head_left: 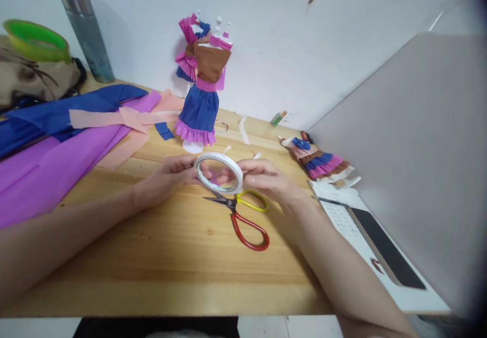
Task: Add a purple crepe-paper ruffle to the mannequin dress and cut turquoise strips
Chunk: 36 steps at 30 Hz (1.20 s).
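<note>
Between my hands is a roll of white tape (pixel 238 169), tilted up above the table. My left hand (pixel 170 176) grips its left side with closed fingers, and my right hand (pixel 271 179) pinches its right side. A small loose end sticks up from the roll's top edge. Just below lie open scissors (pixel 230 203) with one red and one yellow handle. Behind the roll stands a small dress form (pixel 201 109) wearing a brown bodice and a blue skirt with a purple ruffle. Something purple, partly hidden, shows through the roll.
Blue, purple and peach crepe paper (pixel 61 168) spreads over the left side. A grey flask (pixel 89 38), a cloth bag (pixel 36 76) and a green tape roll (pixel 36 41) stand behind it. At right lie a small layered dress (pixel 319 163) and a white board (pixel 342 216).
</note>
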### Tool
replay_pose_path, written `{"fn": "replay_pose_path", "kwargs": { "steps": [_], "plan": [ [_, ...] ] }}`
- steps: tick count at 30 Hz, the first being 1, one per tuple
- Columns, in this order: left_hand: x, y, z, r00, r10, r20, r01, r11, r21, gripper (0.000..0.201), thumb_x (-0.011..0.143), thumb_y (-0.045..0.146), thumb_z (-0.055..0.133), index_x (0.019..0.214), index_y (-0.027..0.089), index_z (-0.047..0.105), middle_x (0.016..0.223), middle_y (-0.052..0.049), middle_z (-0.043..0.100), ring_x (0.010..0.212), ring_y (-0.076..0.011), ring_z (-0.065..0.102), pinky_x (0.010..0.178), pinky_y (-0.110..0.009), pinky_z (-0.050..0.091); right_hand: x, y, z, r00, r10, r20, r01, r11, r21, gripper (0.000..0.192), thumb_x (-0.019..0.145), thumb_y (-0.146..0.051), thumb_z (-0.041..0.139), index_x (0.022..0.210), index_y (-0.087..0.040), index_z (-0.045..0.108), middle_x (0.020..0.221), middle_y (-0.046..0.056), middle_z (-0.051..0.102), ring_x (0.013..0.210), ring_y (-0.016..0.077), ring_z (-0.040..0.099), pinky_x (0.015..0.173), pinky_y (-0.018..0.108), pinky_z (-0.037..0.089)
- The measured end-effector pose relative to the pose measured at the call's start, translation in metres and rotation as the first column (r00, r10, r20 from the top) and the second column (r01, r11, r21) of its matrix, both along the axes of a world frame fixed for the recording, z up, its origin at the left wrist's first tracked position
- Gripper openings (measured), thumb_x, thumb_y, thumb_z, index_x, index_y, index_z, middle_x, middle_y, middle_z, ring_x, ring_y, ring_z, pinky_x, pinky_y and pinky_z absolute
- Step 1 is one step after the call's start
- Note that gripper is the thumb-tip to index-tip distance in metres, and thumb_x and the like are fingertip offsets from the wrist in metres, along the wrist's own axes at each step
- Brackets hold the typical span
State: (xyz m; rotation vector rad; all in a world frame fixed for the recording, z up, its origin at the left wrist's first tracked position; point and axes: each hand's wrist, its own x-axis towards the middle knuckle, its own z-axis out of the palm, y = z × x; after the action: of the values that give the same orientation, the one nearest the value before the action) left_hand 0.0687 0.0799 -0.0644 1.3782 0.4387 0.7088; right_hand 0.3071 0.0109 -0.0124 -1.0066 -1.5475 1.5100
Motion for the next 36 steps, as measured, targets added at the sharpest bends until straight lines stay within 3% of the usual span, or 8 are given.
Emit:
{"fn": "replay_pose_path", "kwargs": {
  "steps": [4,9,11,15,19,24,31,36],
  "plan": [
    [-0.002,0.002,0.001,1.0,0.028,-0.013,-0.028,1.0,-0.001,0.023,0.087,0.031,0.065,0.103,0.016,0.071,0.104,-0.01,0.075,0.096,-0.0234,0.071,0.096,-0.041,0.053,-0.011,-0.008,0.009,0.996,0.043,0.074,-0.048,0.997,0.058,0.039,0.08,-0.049,0.072,0.097,-0.014,0.073,0.08,0.005,0.071,0.074,0.0155,0.065,0.074,0.028,0.053],
    [-0.01,0.003,0.007,0.976,0.216,0.003,-0.207,0.93,0.305,0.039,0.09,0.032,0.06,0.128,0.021,0.061,0.132,-0.01,0.064,0.114,-0.0234,0.063,0.098,-0.038,0.052,-0.016,-0.012,0.022,0.914,-0.021,0.406,-0.09,0.964,0.252,0.028,0.087,-0.04,0.062,0.088,-0.014,0.07,0.078,0.004,0.066,0.072,0.0148,0.057,0.066,0.024,0.047],
    [-0.011,0.0,0.012,0.971,0.237,-0.01,-0.202,0.847,0.492,0.041,0.091,0.031,0.057,0.131,0.022,0.059,0.135,-0.011,0.061,0.116,-0.0233,0.062,0.097,-0.038,0.053,-0.016,-0.012,0.023,0.875,-0.004,0.483,-0.148,0.95,0.275,0.024,0.088,-0.035,0.057,0.086,-0.014,0.069,0.076,0.004,0.064,0.07,0.0147,0.055,0.064,0.024,0.045],
    [-0.009,-0.01,0.02,0.981,0.193,-0.008,-0.11,0.592,0.799,0.024,0.091,0.02,0.055,0.111,0.021,0.07,0.122,-0.011,0.069,0.113,-0.0211,0.064,0.098,-0.036,0.051,-0.017,-0.011,0.022,0.832,0.067,0.55,-0.255,0.927,0.274,0.021,0.088,-0.03,0.055,0.089,-0.015,0.07,0.076,0.003,0.065,0.07,0.0152,0.056,0.065,0.025,0.045],
    [-0.009,-0.016,0.024,0.98,0.199,-0.02,-0.087,0.515,0.853,0.02,0.093,0.018,0.053,0.091,0.019,0.073,0.099,-0.009,0.075,0.093,-0.0185,0.069,0.086,-0.032,0.055,-0.019,-0.012,0.021,0.824,0.063,0.563,-0.271,0.917,0.294,0.02,0.088,-0.029,0.057,0.086,-0.016,0.072,0.075,0.003,0.066,0.069,0.0151,0.057,0.066,0.025,0.047],
    [-0.011,-0.012,0.03,0.975,0.221,-0.017,-0.117,0.58,0.806,0.016,0.088,0.02,0.059,0.084,0.017,0.075,0.096,-0.009,0.075,0.09,-0.0186,0.069,0.084,-0.03,0.054,-0.016,-0.013,0.024,0.808,0.051,0.587,-0.289,0.902,0.319,0.019,0.088,-0.027,0.056,0.091,-0.015,0.071,0.077,0.003,0.067,0.069,0.0144,0.056,0.065,0.024,0.047],
    [-0.01,-0.01,0.035,0.995,0.077,-0.067,-0.041,0.905,0.424,0.007,0.079,0.022,0.071,0.077,0.016,0.075,0.078,-0.005,0.074,0.072,-0.0158,0.066,0.066,-0.026,0.052,-0.007,-0.014,0.029,0.816,0.163,0.555,-0.381,0.873,0.304,0.022,0.09,-0.023,0.052,0.093,-0.009,0.068,0.079,0.006,0.064,0.07,0.0138,0.055,0.064,0.024,0.044],
    [-0.011,-0.009,0.036,0.982,0.018,-0.186,0.043,0.948,0.315,0.012,0.075,0.025,0.072,0.082,0.016,0.078,0.071,-0.003,0.072,0.062,-0.0127,0.06,0.057,-0.023,0.047,-0.009,-0.015,0.03,0.836,0.253,0.486,-0.415,0.872,0.261,0.023,0.09,-0.027,0.053,0.093,-0.009,0.067,0.08,0.007,0.063,0.07,0.0133,0.053,0.065,0.025,0.044]
  ]
}}
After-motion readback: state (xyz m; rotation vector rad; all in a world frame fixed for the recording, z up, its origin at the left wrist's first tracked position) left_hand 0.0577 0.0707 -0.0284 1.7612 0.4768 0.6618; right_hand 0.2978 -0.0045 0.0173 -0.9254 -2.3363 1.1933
